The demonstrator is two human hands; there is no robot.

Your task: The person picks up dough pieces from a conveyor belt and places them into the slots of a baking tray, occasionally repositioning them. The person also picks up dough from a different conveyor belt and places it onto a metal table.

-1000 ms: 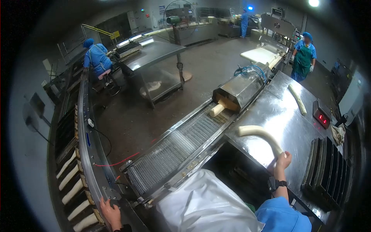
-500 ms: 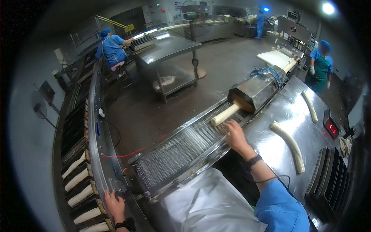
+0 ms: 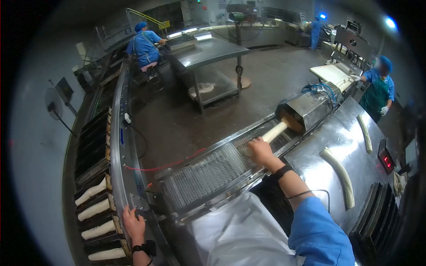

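On the mesh conveyor (image 3: 204, 177), a pale dough roll (image 3: 276, 131) comes out of the metal housing (image 3: 310, 108). My right hand (image 3: 261, 151) is wrapped round the roll's near end. My left hand (image 3: 134, 224) rests on the metal rail beside the row of dark trays at the left, its fingers apart and holding nothing. Several trays there hold dough pieces, among them one (image 3: 97, 229) just left of that hand. Two longer dough strips (image 3: 339, 175) (image 3: 364, 133) lie on the steel table at the right.
The steel table (image 3: 306, 166) carries a red digital display (image 3: 386, 161) and stacked dark trays (image 3: 375, 213). A co-worker in a green apron (image 3: 377, 93) stands behind it. Another person (image 3: 146, 46) sits at the left line. A metal table (image 3: 208, 51) stands beyond the conveyor.
My right hand has come down onto the dough roll's end and closed on it. The green-aproned co-worker has reached toward the white belt. The whole view has shifted a little; my left hand stays by the trays.
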